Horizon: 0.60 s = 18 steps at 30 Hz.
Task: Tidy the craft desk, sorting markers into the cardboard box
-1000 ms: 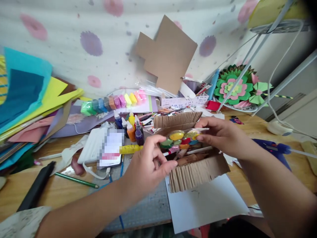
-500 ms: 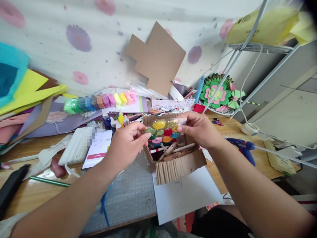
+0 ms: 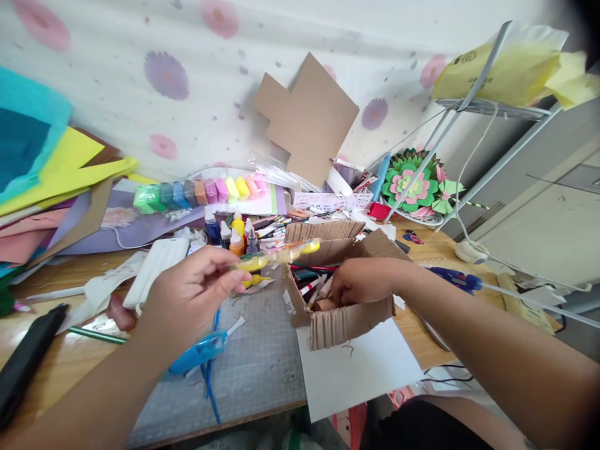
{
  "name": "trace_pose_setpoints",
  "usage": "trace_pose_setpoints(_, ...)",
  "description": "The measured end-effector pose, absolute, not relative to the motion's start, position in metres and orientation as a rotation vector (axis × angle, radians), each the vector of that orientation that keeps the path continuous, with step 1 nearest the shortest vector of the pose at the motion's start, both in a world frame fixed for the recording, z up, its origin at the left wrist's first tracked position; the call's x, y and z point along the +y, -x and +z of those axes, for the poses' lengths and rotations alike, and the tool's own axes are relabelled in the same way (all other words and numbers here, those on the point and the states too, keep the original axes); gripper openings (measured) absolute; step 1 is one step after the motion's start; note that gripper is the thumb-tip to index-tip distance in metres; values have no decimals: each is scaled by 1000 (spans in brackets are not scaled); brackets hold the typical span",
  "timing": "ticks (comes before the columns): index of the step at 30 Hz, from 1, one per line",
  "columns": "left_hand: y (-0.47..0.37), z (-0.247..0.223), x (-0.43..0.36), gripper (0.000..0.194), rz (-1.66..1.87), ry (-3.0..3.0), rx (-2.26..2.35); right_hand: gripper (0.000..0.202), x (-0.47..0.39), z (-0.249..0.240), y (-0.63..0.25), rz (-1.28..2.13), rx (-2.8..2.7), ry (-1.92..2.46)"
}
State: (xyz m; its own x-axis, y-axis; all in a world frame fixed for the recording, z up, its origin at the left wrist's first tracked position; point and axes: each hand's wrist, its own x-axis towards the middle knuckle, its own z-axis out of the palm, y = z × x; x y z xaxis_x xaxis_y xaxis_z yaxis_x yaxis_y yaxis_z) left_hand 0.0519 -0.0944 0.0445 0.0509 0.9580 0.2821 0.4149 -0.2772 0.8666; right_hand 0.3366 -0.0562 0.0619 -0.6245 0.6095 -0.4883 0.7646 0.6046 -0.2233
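Note:
My left hand [image 3: 197, 289] pinches one end of a clear plastic paint palette [image 3: 281, 255] with round coloured wells, seen nearly edge-on above the table. My right hand [image 3: 359, 281] reaches down into an open cardboard box [image 3: 337, 326], fingers curled and closed among its contents. Whatever those fingers hold, if anything, is hidden. Beside them in the box lie a white and red marker [image 3: 310, 285] and other sticks and rolls. Just past the palette stand several small paint bottles [image 3: 237, 240], and a yellow one [image 3: 257, 280] lies below it.
The box rests partly on a white sheet [image 3: 359, 381] and a grey cutting mat [image 3: 262, 350]. A blue item [image 3: 199, 353] lies near my left forearm. At right are a blue glue gun [image 3: 454, 279] and a metal rack [image 3: 487, 69]; wrapped clay blocks [image 3: 199, 192] line the back.
My right hand has let go of the palette and moved down into the box. My left hand has carried the palette left and tilted it edge-on.

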Motion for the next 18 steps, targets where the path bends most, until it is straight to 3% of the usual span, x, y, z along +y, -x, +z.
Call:
trace_pose_setpoints(4,-5,30,-107,18,1146,-1915,1770,13,-52,62,-325,-405,2434,-1086)
trace_pose_setpoints(10,41,17,-129,21,963,-2062,1891,10,-51,50,-312,-385,2446,-1096)
trace_pose_setpoints(14,43,17,-146,19,1123,-2172,1827,16,-47,50,-318,-568,2481,-1117)
trace_pose_setpoints(18,60,12,-157,20,1177,-2256,1851,31,-44,88,-333,-836,2506,-1311)
